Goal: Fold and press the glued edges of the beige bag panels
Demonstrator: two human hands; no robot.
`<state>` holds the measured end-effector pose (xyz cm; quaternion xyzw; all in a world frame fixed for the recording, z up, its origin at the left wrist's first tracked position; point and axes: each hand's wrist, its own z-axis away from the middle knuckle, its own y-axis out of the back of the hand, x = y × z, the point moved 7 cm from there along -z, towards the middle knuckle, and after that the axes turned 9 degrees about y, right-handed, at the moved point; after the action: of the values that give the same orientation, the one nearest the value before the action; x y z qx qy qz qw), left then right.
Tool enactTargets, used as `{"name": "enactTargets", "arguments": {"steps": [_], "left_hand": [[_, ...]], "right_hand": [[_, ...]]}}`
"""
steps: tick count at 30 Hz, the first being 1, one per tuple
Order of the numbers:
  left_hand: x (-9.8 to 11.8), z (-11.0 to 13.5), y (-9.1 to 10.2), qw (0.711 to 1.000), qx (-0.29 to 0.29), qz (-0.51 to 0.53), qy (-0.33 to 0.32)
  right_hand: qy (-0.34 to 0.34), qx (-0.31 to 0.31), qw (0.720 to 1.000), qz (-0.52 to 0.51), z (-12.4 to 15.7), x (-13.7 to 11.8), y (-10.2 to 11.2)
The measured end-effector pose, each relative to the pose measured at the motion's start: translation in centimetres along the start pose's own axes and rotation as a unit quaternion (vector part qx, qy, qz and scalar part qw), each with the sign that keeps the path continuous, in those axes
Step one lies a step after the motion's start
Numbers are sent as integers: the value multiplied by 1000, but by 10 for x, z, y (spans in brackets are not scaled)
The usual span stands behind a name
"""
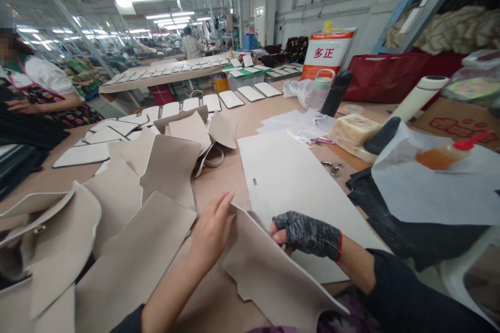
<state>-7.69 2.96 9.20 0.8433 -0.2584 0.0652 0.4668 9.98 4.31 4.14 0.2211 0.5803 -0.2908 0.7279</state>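
A beige leather panel [269,265] with a pale edge stands tilted in front of me at the table's near side. My left hand [213,231], bare, grips its upper left corner, fingers on the far side. On the panel's other face is my right hand [308,235], in a grey fingerless glove with a red cuff. Its fingers are curled together close to the upper edge, and the panel partly hides what they hold. Under and beyond it lies a large white board [289,177]. More beige leather pieces [167,166] are heaped to the left, some with a curved flap [66,239].
White dark-edged panels [230,99] lie in rows farther back. At right are small metal scissors [332,167], a black bottle [336,93], a white flask [420,96], an orange glue bottle [445,156] and a tin [328,54]. A person [42,83] stands at far left.
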Motion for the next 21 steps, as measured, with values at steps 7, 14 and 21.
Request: {"name": "enactTargets", "arguments": {"steps": [7, 14, 21], "left_hand": [[38, 13, 5, 990, 33, -77, -111], [58, 16, 2, 992, -25, 21, -118], [75, 24, -4, 982, -76, 36, -172]], "right_hand": [[57, -3, 998, 41, -5, -11, -8], [19, 2, 997, 81, -1, -3, -3], [48, -38, 994, 86, -6, -8, -9]]}}
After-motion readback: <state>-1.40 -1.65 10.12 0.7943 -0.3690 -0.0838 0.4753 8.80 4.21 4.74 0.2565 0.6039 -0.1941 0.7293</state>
